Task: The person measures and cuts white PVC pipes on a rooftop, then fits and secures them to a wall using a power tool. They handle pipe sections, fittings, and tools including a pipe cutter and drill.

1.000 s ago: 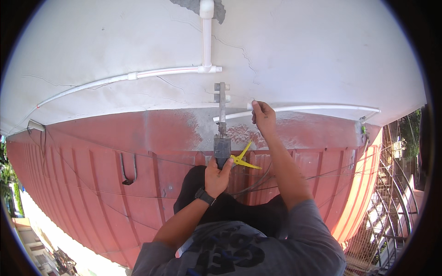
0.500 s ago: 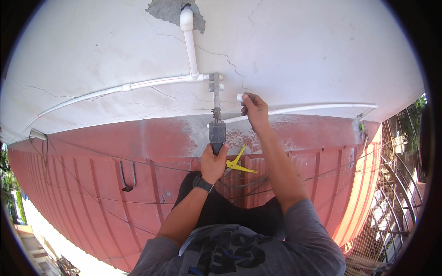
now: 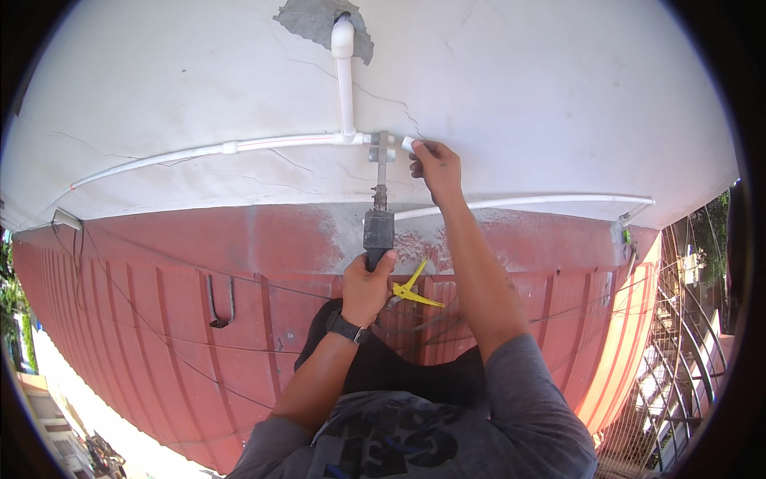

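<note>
My left hand is wrapped round the handle of a pipe welding iron, a black body with a long grey heating blade pointing up the wall. Dark round heating sockets stick out on both sides of the blade's tip. The upper left one meets the end of the white pipe run, just right of the tee. Between the thumb and fingers of my right hand is a short white pipe coupling. It is held close to the right side of the blade's tip, with a small gap showing.
A white pipe runs left along the cracked wall; another pipe runs right, lower down. An elbow enters a broken patch above. A yellow V-shaped tool lies by my left hand. Thin cables cross the red ribbed sheeting.
My right hand has moved up and left with the coupling, bringing it nearer the heating sockets. My left hand and the welding iron stay almost in place.
</note>
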A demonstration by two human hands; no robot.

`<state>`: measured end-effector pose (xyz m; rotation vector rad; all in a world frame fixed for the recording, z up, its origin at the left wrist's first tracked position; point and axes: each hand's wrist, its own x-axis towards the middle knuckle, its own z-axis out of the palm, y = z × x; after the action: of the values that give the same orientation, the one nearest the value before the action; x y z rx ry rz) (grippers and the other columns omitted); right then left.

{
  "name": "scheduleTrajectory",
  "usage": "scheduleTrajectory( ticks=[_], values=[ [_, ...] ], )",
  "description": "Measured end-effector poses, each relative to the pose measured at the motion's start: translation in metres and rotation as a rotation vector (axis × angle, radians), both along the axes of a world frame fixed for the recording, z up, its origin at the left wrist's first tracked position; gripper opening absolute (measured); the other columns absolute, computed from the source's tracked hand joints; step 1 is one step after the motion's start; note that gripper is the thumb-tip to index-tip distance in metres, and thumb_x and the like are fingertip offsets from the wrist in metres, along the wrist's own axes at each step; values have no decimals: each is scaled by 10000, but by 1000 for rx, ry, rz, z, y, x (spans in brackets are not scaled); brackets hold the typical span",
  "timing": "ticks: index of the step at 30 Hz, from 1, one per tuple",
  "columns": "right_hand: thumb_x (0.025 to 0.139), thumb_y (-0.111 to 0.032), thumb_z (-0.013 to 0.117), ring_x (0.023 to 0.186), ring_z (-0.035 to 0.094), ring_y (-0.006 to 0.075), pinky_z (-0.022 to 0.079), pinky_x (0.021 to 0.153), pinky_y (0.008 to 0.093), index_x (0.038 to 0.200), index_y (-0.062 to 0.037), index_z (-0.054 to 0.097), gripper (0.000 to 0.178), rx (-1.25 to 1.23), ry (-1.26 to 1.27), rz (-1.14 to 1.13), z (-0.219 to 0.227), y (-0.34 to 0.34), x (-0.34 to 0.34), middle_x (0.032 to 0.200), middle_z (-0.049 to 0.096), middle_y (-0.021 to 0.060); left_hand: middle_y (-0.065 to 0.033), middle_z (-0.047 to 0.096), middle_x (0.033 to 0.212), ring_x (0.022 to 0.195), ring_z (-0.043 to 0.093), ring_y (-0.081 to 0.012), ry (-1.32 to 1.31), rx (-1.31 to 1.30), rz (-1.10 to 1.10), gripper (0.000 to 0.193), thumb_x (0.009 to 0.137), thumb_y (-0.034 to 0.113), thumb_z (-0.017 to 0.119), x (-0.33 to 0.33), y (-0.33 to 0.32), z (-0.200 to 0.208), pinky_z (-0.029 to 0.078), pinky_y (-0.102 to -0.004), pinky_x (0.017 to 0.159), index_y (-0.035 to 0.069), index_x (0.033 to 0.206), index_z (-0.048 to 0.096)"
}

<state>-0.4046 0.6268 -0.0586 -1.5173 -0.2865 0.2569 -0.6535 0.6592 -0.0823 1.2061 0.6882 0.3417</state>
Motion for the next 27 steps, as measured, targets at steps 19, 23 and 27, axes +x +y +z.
scheduleTrajectory(
  ticks=[19, 23, 27],
  values=[
    [934, -110, 691, 790, 695, 181, 594, 729, 301, 1202, 97, 644, 343, -91, -131, 199, 10, 7, 22, 942, 714, 145, -19, 567, 623, 473, 528, -99, 25, 70, 32, 319, 955, 280, 732, -3, -14, -5, 413, -273, 429, 13, 861, 585],
    [938, -93, 688, 814, 714, 197, 608, 766, 301, 1228, 116, 623, 363, 72, -92, 244, 0, 6, 21, 990, 719, 165, -22, 569, 623, 458, 520, -98, 1, 122, 37, 313, 955, 276, 733, -2, -13, -10, 405, -267, 416, 15, 873, 578],
    [952, -113, 688, 917, 719, 206, 606, 849, 307, 1262, 113, 613, 391, 42, -76, 288, 1, 4, 24, 1066, 710, 164, -54, 593, 629, 494, 548, -122, 19, 142, 47, 363, 948, 318, 732, 0, -14, -21, 425, -293, 454, -7, 871, 592]
  ],
)
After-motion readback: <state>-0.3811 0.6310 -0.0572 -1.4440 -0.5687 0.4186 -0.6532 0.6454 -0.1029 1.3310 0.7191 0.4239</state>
